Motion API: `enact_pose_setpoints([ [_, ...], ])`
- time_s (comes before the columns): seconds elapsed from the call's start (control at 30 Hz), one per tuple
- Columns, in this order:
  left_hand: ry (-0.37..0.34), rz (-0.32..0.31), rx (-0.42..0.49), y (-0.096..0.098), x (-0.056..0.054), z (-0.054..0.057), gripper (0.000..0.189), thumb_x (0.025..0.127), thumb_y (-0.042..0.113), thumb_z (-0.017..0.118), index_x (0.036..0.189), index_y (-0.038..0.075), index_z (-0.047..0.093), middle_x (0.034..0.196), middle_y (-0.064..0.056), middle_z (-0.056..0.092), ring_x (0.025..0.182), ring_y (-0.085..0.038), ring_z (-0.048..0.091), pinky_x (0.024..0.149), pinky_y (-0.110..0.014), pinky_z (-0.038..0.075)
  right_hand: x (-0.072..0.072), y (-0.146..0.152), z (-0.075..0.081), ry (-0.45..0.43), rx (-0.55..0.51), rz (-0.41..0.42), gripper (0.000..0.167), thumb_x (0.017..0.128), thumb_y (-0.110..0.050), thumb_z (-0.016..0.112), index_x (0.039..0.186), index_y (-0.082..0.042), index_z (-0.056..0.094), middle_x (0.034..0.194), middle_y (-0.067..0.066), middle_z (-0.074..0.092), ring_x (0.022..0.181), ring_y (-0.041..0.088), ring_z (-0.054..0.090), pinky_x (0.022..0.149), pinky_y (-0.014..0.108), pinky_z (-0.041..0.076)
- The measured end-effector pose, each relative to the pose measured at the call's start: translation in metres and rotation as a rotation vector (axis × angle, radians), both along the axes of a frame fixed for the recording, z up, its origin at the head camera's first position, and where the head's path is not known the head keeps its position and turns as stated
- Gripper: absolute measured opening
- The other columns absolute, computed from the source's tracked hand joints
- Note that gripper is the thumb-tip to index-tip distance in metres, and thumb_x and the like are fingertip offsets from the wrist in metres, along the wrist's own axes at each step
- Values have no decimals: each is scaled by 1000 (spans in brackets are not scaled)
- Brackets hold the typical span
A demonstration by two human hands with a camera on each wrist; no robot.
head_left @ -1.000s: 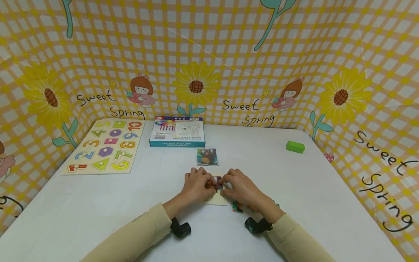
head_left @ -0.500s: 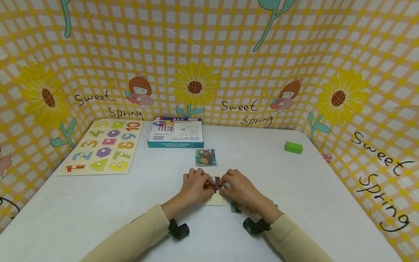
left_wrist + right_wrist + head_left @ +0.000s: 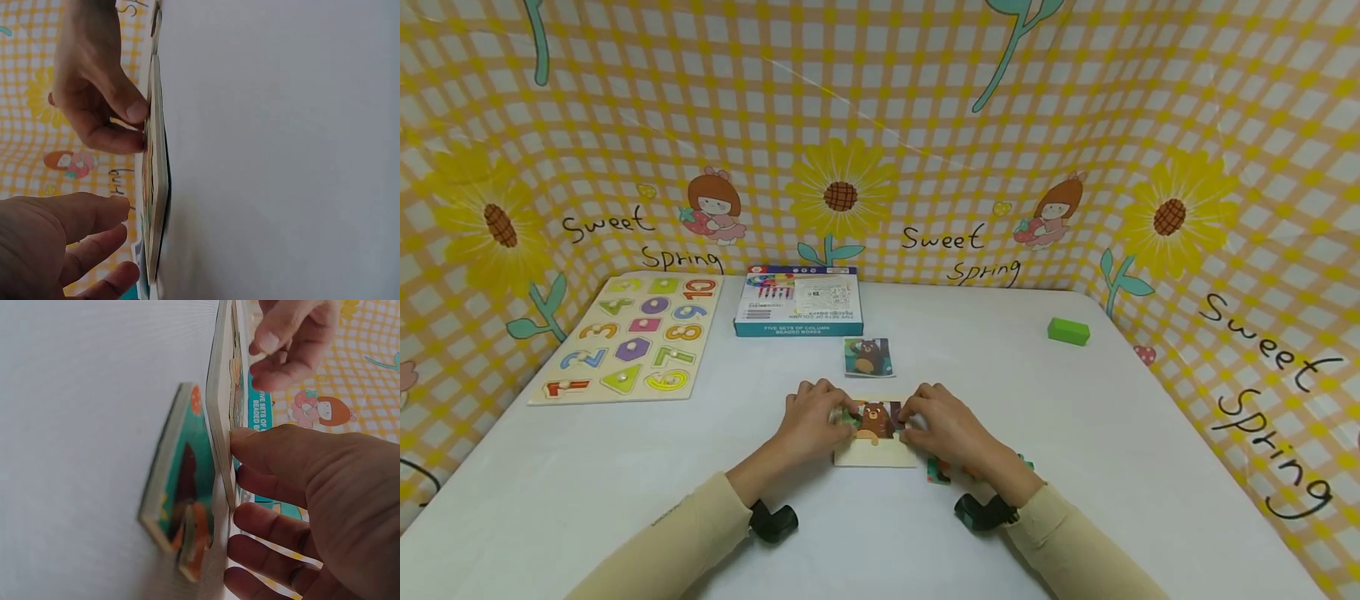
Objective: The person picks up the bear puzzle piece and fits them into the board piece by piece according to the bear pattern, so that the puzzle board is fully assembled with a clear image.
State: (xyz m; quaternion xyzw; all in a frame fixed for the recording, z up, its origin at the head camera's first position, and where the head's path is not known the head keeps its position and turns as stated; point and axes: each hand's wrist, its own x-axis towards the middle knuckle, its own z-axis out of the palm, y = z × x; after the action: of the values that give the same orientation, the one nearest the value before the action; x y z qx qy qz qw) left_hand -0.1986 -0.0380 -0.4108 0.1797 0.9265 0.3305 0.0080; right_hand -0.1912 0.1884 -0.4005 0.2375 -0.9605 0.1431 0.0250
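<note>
A small wooden puzzle board (image 3: pixel 875 455) lies on the table, its upper part filled with bear-picture pieces (image 3: pixel 874 419), its lower strip bare. At its left edge my left hand (image 3: pixel 812 421) hovers; in the left wrist view the left fingers (image 3: pixel 94 215) are loosely bent, apart from the board. My right hand (image 3: pixel 951 425) is at the right side, thumb and forefinger on the dark-purple-edged puzzle piece (image 3: pixel 896 410). The right thumb (image 3: pixel 250 440) touches the board's edge area. Loose puzzle pieces (image 3: pixel 937 470) lie beneath the right wrist, partly hidden.
Behind the board is a bear picture card (image 3: pixel 868 357). A flat teal-and-white box (image 3: pixel 799 304) stands at the back. A wooden number puzzle (image 3: pixel 628 337) lies at the left. To the back right is a green block (image 3: pixel 1068 331). Patterned cloth (image 3: pixel 880 108) walls the table.
My left hand has let go of the bear pieces and moved left, uncovering the bear's face. The right hand stays at the right-hand piece. The head view has shifted slightly.
</note>
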Motion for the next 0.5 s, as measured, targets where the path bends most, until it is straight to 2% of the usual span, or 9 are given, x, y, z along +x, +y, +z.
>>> enact_pose_setpoints([
  [0.23,-41,17,10,-16,5,-1,24,73,17,75,96,18,70,105,-4,58,104,-27,44,88,-48,32,1,-2,1,-21,-12,-16,14,79,-24,74,91,-16,70,99,-1,59,93,15,50,79,35,47],
  [0.5,-67,-37,56,-23,14,-4,24,72,17,78,94,18,69,107,-2,59,106,-27,43,91,-51,31,2,-2,1,-26,-10,-26,15,79,-24,74,91,-15,71,100,0,60,94,16,51,81,35,47],
])
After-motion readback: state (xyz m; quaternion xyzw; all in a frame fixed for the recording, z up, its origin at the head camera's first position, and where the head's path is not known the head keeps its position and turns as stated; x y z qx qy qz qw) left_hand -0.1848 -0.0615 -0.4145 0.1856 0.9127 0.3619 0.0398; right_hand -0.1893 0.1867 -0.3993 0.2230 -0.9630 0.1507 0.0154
